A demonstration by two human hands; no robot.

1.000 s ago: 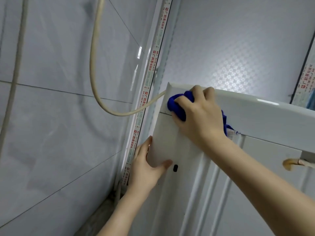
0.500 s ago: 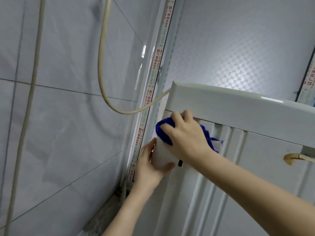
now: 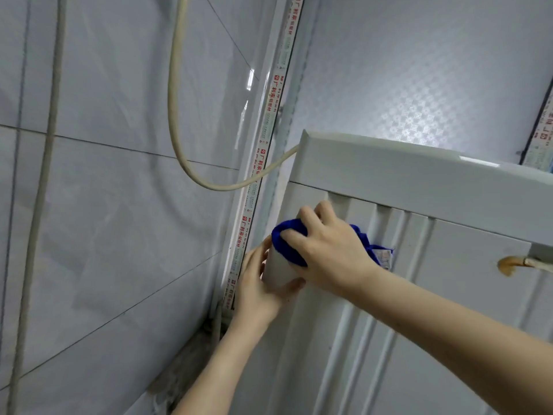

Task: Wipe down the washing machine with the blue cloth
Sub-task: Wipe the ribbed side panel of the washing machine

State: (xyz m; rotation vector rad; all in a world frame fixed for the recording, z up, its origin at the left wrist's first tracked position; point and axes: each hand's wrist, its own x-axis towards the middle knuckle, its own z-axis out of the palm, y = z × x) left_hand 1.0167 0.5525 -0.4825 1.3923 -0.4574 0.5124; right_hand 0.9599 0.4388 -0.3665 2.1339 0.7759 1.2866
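Pressing the cloth [image 3: 288, 248] against the machine [image 3: 449, 295], a right hand [image 3: 329, 253] has fingers [image 3: 309, 218] clamped over it; the left hand [image 3: 257, 287], at seven o'clock, grips the corner. A high swipe could knock the hose [image 3: 171, 109] at eleven o'clock.

Bunched blue cloth [image 3: 288, 244] pressed against ribbed side of white washing machine [image 3: 454, 295].

I see even, cool, rather dim light. The brightest patch is glare on the patterned panel [image 3: 419, 121], above and right of where the right hand [image 3: 332, 253] grips the blue cloth [image 3: 288, 244]; a thin highlight runs there along the top edge of the washing machine [image 3: 419, 181]. Up-left of the grip, the tiled wall [image 3: 119, 100] carries a small reflection. Far left of it, straight lines bow; detail is soft throughout.
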